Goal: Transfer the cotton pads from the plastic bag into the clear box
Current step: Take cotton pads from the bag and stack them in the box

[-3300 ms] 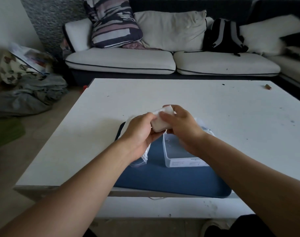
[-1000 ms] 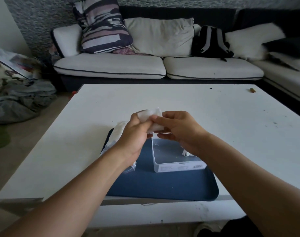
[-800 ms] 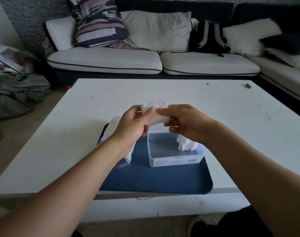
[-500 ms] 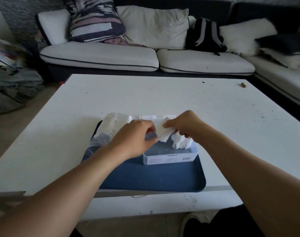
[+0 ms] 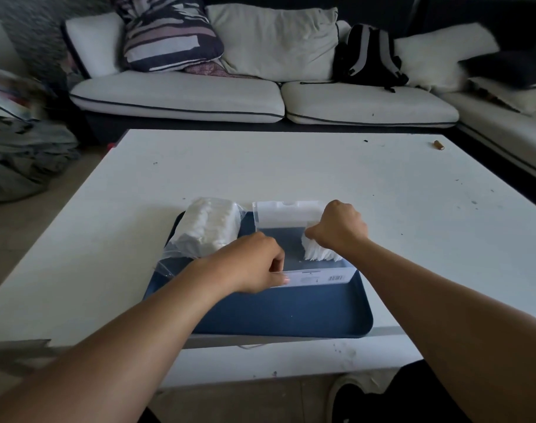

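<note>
My right hand (image 5: 337,228) is down inside the clear box (image 5: 303,270), fingers curled onto the top of a stack of cotton pads (image 5: 317,253) standing on edge against the box's right wall. My left hand (image 5: 254,265) sits at the box's near left corner, fingers bent over the rim and the thumb lying along the labelled front wall, gripping it. The box rests on the blue tray (image 5: 276,312), its far wall close to the tray's far edge. Just left of the box, the plastic bag (image 5: 204,232) lies on the tray's left part, bulging with more pads, with its loose clear end trailing toward my left forearm and over the tray's left rim. The tray sits close to the near edge of the white table (image 5: 291,166); I see broad bare tabletop beyond and to the right, with one small brown object (image 5: 438,145) near the far right corner.
</note>
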A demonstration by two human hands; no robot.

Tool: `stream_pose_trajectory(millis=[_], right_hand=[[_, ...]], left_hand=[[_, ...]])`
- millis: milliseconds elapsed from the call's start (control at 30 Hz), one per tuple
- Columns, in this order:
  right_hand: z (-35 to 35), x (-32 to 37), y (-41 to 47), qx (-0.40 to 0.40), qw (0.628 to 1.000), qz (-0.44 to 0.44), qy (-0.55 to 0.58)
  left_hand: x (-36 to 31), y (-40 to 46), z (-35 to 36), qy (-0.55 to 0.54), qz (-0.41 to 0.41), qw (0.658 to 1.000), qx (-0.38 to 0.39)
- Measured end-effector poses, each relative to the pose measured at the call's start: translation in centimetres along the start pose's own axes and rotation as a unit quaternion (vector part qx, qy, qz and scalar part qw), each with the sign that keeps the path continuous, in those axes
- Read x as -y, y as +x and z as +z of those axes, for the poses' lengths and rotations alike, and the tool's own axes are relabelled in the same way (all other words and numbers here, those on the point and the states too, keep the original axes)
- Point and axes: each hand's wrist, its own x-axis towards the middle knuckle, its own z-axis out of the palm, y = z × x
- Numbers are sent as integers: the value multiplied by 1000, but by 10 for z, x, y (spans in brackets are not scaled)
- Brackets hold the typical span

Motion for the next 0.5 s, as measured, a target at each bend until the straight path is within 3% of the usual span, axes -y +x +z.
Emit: stream_pose_trajectory(millis=[333, 500], right_hand=[[-23, 24, -11, -19, 993, -105, 42], [-17, 13, -1, -2, 996, -80, 35]], left_hand=[[2, -3, -2, -7, 9, 1000, 21], [4, -3, 1, -18, 5, 1000, 6]])
